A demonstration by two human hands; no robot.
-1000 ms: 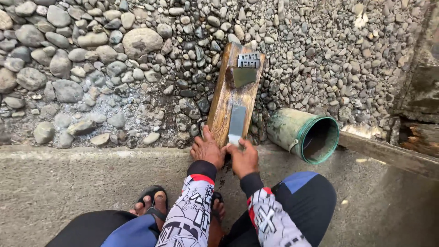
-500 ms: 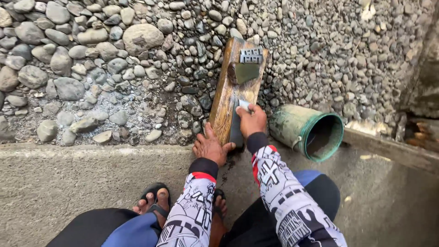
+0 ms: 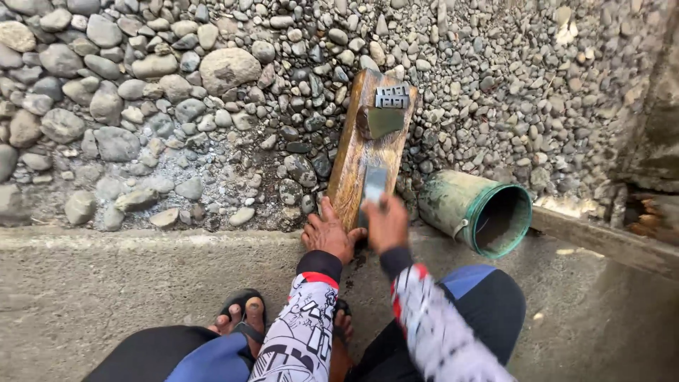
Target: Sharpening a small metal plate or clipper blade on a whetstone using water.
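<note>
Two hands worked at the near end of a wooden plank (image 3: 368,141) in the head view, the only view on offer. The plank lay with its long axis running away from the person, tilted slightly right, its far end resting among grey pebbles (image 3: 177,106) and its near end meeting a concrete ledge (image 3: 106,283). The left hand (image 3: 329,233) pressed flat at the plank's near left edge, fingers spread and gripping nothing. The right hand (image 3: 387,223), blurred, was closed on a flat grey blade (image 3: 375,185) that lay lengthwise on the wood, pointing up the plank directly ahead of the knuckles; how tightly the fingers wrapped it could not be told. The right hand was the nearer to the blade. Farther up the plank sat a dark stone (image 3: 382,122) and, beyond it, a small metal block (image 3: 392,95), leaving a bare stretch of wood between blade and stone. A green pipe (image 3: 481,212) lay just right of the plank, mouth toward the person, crowding that side; the left side was edged by loose pebbles. Sandalled feet (image 3: 244,318) rested on the ledge below.
</note>
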